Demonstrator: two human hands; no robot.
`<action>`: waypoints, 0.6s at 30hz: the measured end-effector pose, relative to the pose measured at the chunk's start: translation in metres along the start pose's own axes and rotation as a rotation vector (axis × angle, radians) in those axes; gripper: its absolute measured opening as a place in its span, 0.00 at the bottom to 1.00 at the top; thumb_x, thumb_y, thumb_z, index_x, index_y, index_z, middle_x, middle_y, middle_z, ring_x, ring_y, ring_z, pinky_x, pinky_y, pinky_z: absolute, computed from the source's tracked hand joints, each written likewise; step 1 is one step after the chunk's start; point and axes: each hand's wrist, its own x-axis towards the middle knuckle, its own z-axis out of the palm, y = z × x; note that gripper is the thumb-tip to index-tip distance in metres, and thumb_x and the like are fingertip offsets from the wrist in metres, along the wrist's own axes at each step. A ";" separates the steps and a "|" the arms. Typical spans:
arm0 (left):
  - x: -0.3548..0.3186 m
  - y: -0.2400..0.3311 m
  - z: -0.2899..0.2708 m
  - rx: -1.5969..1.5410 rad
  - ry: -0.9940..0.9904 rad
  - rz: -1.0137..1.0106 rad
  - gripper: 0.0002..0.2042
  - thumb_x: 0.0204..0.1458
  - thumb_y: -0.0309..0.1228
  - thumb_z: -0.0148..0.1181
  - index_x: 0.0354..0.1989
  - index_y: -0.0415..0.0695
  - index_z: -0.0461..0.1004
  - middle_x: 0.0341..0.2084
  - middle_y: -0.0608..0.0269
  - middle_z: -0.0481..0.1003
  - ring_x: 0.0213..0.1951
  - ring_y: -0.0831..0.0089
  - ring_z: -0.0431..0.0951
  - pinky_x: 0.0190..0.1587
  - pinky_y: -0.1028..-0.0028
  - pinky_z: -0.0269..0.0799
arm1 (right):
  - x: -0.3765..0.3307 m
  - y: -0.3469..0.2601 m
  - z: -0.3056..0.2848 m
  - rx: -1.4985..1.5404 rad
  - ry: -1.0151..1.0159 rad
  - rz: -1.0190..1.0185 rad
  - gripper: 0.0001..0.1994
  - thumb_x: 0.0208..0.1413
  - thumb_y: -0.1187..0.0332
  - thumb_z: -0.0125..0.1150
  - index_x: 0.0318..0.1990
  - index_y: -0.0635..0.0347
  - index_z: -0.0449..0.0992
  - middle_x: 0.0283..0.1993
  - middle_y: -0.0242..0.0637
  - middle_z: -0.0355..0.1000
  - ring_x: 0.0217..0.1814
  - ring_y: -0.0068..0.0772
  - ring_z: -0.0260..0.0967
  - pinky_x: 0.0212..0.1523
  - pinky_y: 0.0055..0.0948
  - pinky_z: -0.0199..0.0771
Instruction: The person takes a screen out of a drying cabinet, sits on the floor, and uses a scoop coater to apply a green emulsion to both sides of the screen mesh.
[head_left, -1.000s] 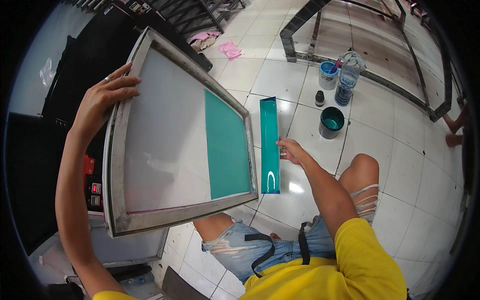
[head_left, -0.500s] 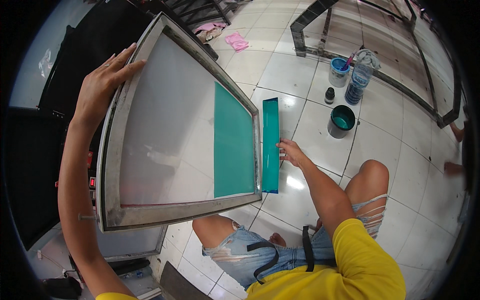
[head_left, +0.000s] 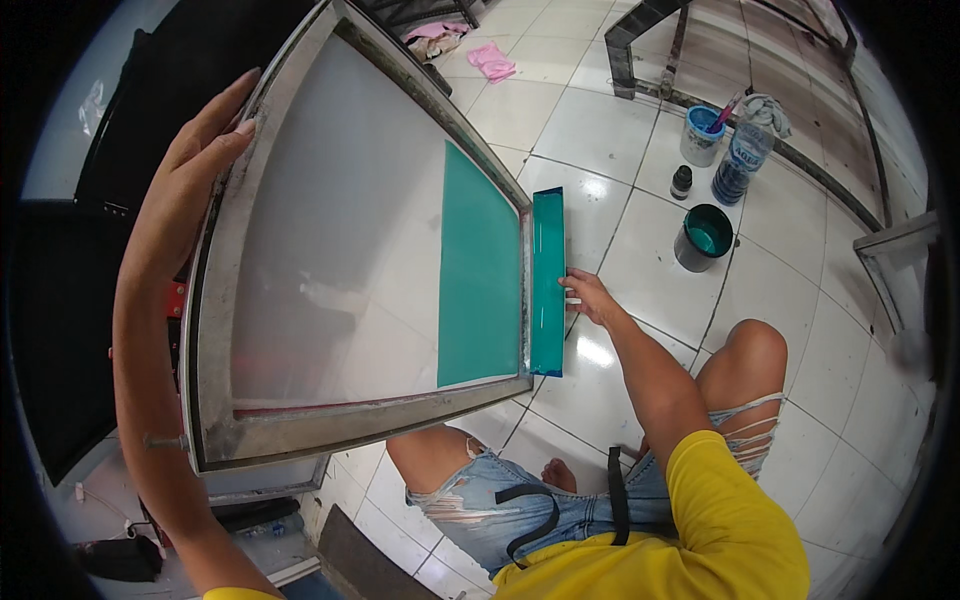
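One metal-framed printing screen (head_left: 330,270) fills the left half of the view, held tilted above the white tiled floor (head_left: 620,130). Its mesh is pale grey except for one teal coated band (head_left: 478,270) along the right side. One long teal trough (head_left: 547,285) lies against the screen's right frame edge, touching it along most of its length.

The left hand (head_left: 190,190) lies flat on the outer left edge of the frame, fingers spread and stretched along the metal. The right hand (head_left: 592,297) is closed around the right side of the trough at about mid-length, fingers pinching its edge.

On the floor beyond the right hand stand four containers close together: one dark pot of teal liquid (head_left: 706,236), one small dark bottle (head_left: 681,181), one white tub with a stick in it (head_left: 702,134) and one plastic bottle of dark liquid (head_left: 742,160). They are well apart from the trough. Two pink rags (head_left: 492,62) lie farther off near the top. A dark metal frame (head_left: 700,70) runs across the floor behind the containers. The person's bent knees in torn denim shorts sit below the screen.
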 end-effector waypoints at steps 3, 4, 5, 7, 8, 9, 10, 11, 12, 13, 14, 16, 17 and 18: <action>-0.005 0.000 0.004 0.048 0.123 -0.077 0.32 0.49 0.48 0.55 0.61 0.42 0.66 0.58 0.40 0.65 0.61 0.45 0.63 0.63 0.52 0.57 | 0.007 0.006 0.004 0.002 -0.029 -0.004 0.29 0.53 0.63 0.60 0.62 0.60 0.63 0.52 0.36 0.69 0.51 0.35 0.67 0.46 0.36 0.73; -0.005 0.001 0.003 0.028 0.111 -0.111 0.32 0.49 0.47 0.55 0.61 0.41 0.66 0.57 0.38 0.66 0.60 0.45 0.65 0.62 0.53 0.59 | 0.010 0.008 0.004 -0.005 -0.020 0.003 0.29 0.53 0.63 0.60 0.62 0.60 0.63 0.52 0.37 0.69 0.51 0.35 0.67 0.46 0.36 0.72; -0.006 0.002 0.002 0.009 0.099 -0.145 0.33 0.48 0.47 0.56 0.61 0.39 0.65 0.56 0.37 0.66 0.59 0.46 0.67 0.61 0.54 0.61 | 0.012 0.010 0.004 -0.011 -0.011 0.010 0.29 0.53 0.62 0.60 0.62 0.60 0.63 0.53 0.37 0.68 0.52 0.35 0.66 0.47 0.37 0.72; -0.007 0.009 0.006 -0.025 0.093 -0.153 0.33 0.48 0.45 0.58 0.60 0.36 0.65 0.52 0.34 0.69 0.53 0.48 0.72 0.57 0.59 0.67 | 0.019 0.017 0.000 -0.018 0.009 0.021 0.29 0.53 0.62 0.61 0.62 0.60 0.62 0.53 0.38 0.68 0.53 0.36 0.66 0.48 0.38 0.72; -0.006 0.011 0.010 -0.046 0.087 -0.155 0.34 0.47 0.44 0.58 0.60 0.34 0.64 0.50 0.33 0.70 0.50 0.49 0.75 0.54 0.61 0.70 | 0.023 0.021 -0.005 -0.018 0.020 0.025 0.30 0.53 0.62 0.61 0.63 0.60 0.62 0.54 0.38 0.68 0.53 0.36 0.65 0.48 0.39 0.72; -0.005 0.010 0.013 -0.084 0.074 -0.143 0.34 0.47 0.43 0.58 0.60 0.33 0.64 0.49 0.33 0.71 0.48 0.50 0.77 0.52 0.63 0.72 | 0.026 0.025 -0.011 -0.019 0.033 0.029 0.30 0.53 0.61 0.61 0.63 0.60 0.62 0.54 0.38 0.68 0.54 0.37 0.65 0.48 0.40 0.72; -0.006 0.009 0.010 -0.107 0.067 -0.138 0.34 0.47 0.43 0.59 0.59 0.32 0.64 0.47 0.33 0.72 0.45 0.52 0.79 0.50 0.65 0.74 | 0.026 0.025 -0.006 -0.022 0.011 0.025 0.29 0.53 0.61 0.60 0.63 0.59 0.63 0.54 0.38 0.68 0.54 0.36 0.65 0.48 0.40 0.71; -0.008 0.008 0.008 -0.132 0.060 -0.132 0.34 0.47 0.42 0.59 0.59 0.30 0.64 0.46 0.32 0.72 0.42 0.54 0.80 0.48 0.67 0.75 | 0.027 0.026 -0.001 -0.024 -0.010 0.021 0.29 0.53 0.61 0.60 0.62 0.58 0.63 0.54 0.38 0.68 0.54 0.36 0.66 0.48 0.40 0.71; -0.011 0.010 0.008 -0.090 0.110 -0.126 0.33 0.48 0.42 0.59 0.59 0.31 0.64 0.45 0.33 0.73 0.41 0.56 0.81 0.46 0.67 0.77 | 0.027 0.025 0.003 -0.027 -0.030 0.017 0.29 0.53 0.61 0.60 0.62 0.58 0.63 0.53 0.38 0.68 0.54 0.36 0.66 0.48 0.40 0.71; -0.012 0.010 0.011 -0.074 0.131 -0.117 0.33 0.48 0.42 0.58 0.59 0.31 0.64 0.44 0.34 0.73 0.41 0.56 0.81 0.45 0.67 0.77 | 0.026 0.026 0.003 -0.033 -0.033 0.027 0.28 0.53 0.61 0.60 0.62 0.58 0.63 0.53 0.38 0.69 0.54 0.36 0.66 0.48 0.40 0.71; -0.013 0.009 0.013 -0.059 0.153 -0.108 0.33 0.48 0.42 0.58 0.59 0.31 0.64 0.44 0.34 0.73 0.40 0.56 0.81 0.45 0.67 0.77 | 0.026 0.025 0.002 -0.039 -0.036 0.036 0.28 0.53 0.61 0.60 0.62 0.57 0.64 0.52 0.37 0.69 0.54 0.35 0.67 0.47 0.39 0.71; -0.014 0.010 0.011 0.018 0.180 -0.093 0.32 0.48 0.43 0.58 0.59 0.32 0.65 0.42 0.35 0.74 0.40 0.58 0.81 0.43 0.67 0.79 | 0.028 0.026 0.005 -0.041 -0.035 0.044 0.27 0.53 0.61 0.59 0.61 0.57 0.64 0.51 0.37 0.70 0.53 0.34 0.67 0.47 0.38 0.71; -0.013 0.008 0.009 -0.006 0.163 -0.099 0.32 0.48 0.43 0.58 0.59 0.32 0.65 0.42 0.36 0.74 0.39 0.58 0.81 0.43 0.67 0.79 | 0.031 0.028 0.008 -0.037 -0.031 0.043 0.27 0.53 0.61 0.60 0.61 0.57 0.65 0.51 0.37 0.70 0.52 0.34 0.68 0.46 0.38 0.71; -0.013 0.006 0.006 -0.028 0.146 -0.106 0.32 0.48 0.43 0.58 0.59 0.32 0.65 0.42 0.36 0.74 0.39 0.58 0.81 0.43 0.67 0.79 | 0.032 0.031 0.012 -0.032 -0.028 0.042 0.27 0.53 0.61 0.60 0.61 0.58 0.65 0.51 0.36 0.70 0.51 0.33 0.68 0.46 0.38 0.71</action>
